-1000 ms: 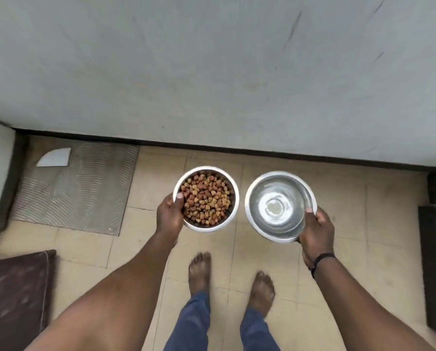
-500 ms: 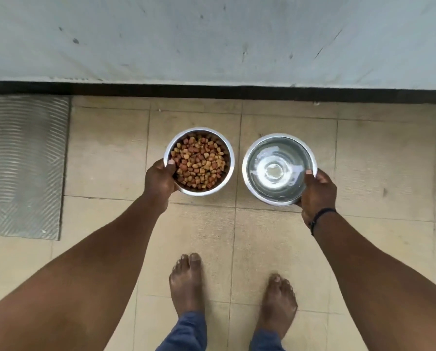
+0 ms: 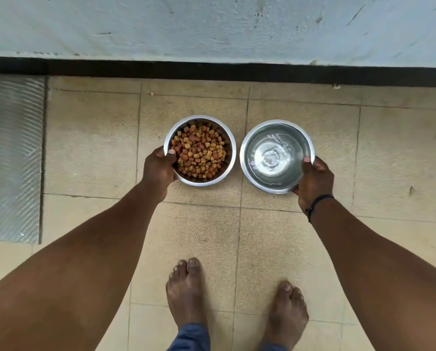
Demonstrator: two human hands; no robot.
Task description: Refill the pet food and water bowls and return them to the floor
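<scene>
Bowls sit level, side by side over the floor point(image 3: 300, 249): left hand point(image 3: 158, 171) clamps the food bowl point(image 3: 200, 150) at its 8 o'clock rim, right hand point(image 3: 313, 181) the water bowl point(image 3: 277, 156) at 4 o'clock; touchdown unclear.

wall point(image 3: 211, 24): pale, kinda scuffed, well past the fingertips at the top
skirting point(image 3: 211, 72): dark strip right along the wall's foot
floor tiles point(image 3: 90, 148): beige, worn, grout lines under and around the fingers
ribbed mat point(image 3: 11, 158): grey, flat on the tiles, way off left of the fingers
crumb point(image 3: 151, 93): tiny reddish bit near the skirting, beyond the fingers
</scene>
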